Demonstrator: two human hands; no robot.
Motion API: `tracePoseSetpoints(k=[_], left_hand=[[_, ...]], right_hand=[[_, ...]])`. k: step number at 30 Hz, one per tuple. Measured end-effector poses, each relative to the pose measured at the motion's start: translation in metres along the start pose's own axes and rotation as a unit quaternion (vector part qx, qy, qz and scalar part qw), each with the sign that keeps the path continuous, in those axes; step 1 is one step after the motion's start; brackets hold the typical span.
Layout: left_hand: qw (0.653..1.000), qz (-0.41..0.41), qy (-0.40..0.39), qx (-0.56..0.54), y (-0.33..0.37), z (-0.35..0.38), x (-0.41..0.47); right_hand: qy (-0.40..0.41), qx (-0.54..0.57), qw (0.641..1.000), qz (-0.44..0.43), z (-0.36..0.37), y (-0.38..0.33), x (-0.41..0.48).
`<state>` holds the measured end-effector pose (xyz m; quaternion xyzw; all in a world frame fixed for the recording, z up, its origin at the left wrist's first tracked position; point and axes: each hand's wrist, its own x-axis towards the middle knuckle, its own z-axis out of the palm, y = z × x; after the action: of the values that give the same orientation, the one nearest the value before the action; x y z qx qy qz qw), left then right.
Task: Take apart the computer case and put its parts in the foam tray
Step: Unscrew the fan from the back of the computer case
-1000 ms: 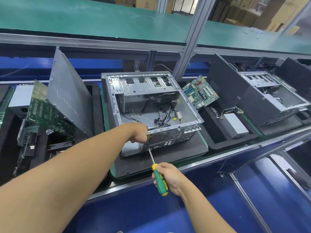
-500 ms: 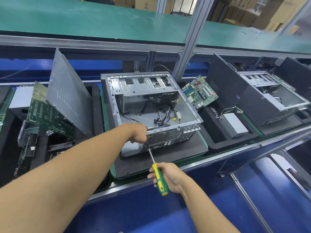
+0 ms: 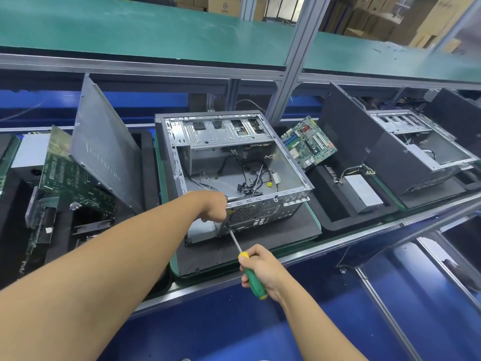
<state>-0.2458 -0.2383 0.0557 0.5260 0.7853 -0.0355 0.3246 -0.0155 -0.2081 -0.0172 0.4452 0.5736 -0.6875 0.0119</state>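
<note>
Low in the frame, my right hand (image 3: 263, 269) is wrapped tight round the green handle of the screwdriver (image 3: 256, 286). Its shaft runs up to the rear panel of the computer case (image 3: 234, 157). Just above, at centre, my left hand (image 3: 214, 207) curls over the case's near top edge, gripping it. The case lies open on a dark pad (image 3: 286, 230). At left, the foam tray (image 3: 148, 162) holds a leaning side panel (image 3: 104, 152). A motherboard (image 3: 308, 142) is propped right of the case.

1. We cannot see the left hand's (image 3: 214, 207) fingers, which curl out of sight behind the computer case's (image 3: 263, 207) rear rim.
2. The screwdriver (image 3: 253, 278) tip is too small for us to tell whether it seats.
3. The picture's edge cuts off the far-right case (image 3: 458, 115).
</note>
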Motion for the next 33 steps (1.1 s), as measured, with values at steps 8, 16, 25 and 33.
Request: tracePoseSetpoints(k=[8,16,25,33], left_hand=[[1.0,0.001,-0.003,0.002,-0.001,0.001,0.001],[1.0,-0.007,0.004,-0.003,-0.001,0.001,0.001],[1.0,-0.007,-0.001,0.007,0.001,0.0,0.0],[1.0,-0.009,-0.004,0.006,0.001,0.0,0.0]], right_hand=[[-0.059,0.079,0.989,0.109,0.003,-0.011,-0.002],[-0.018,0.005,0.999,0.05,0.0,-0.003,0.002],[-0.014,0.013,0.999,0.033,0.006,-0.003,0.001],[-0.066,0.036,0.992,0.1,0.003,-0.012,-0.001]])
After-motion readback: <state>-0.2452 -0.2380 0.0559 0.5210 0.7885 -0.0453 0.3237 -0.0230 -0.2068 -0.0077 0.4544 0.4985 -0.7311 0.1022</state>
